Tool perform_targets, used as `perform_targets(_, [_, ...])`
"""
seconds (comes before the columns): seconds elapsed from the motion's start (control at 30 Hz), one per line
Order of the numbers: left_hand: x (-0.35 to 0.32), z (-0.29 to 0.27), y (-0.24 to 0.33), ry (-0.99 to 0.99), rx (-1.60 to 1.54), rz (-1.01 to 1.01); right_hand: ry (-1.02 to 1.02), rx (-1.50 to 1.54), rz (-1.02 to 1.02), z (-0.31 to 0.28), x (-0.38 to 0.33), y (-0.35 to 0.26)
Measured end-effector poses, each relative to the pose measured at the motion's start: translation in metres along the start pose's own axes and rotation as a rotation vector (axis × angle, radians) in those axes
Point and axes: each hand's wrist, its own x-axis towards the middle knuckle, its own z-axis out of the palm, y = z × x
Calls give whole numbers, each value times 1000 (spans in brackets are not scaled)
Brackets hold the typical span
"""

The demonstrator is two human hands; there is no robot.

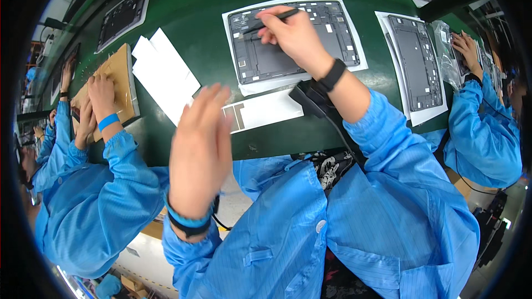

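Note:
A flat dark tablet housing [277, 61] with many small fittings along its edges lies on a white sheet [354, 39] in front of me. My right hand [291, 33] is closed around a slim black pen-like tool [287, 14], its thin end above the left part of the housing. My left hand [202, 147] is raised near the table's front edge, blurred, with fingers stretched out and nothing seen in it. Beside it lies a white backing sheet [271, 112] with a few dark strips [239, 116] at its left end.
White paper sheets [163, 69] lie to the left on the green table [205, 22]. Another housing [415, 61] rests at right, near a clear plastic bag [446, 55]. A black device with a cable [310, 99] sits by my right wrist. A co-worker's hands [102, 97] touch a brown board [124, 77].

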Motion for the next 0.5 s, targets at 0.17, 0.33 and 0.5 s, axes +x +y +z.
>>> perform_targets(0.17, [97,43,-55,216,41,38,-57,-79,-20,9,31,27])
perform_targets(0.33, [122,75,-76,145,41,-30,-123,-134,63,9,32,29])
perform_targets(0.5, [121,87,-71,115,23,-75,-109,-138,79,3,30,30])
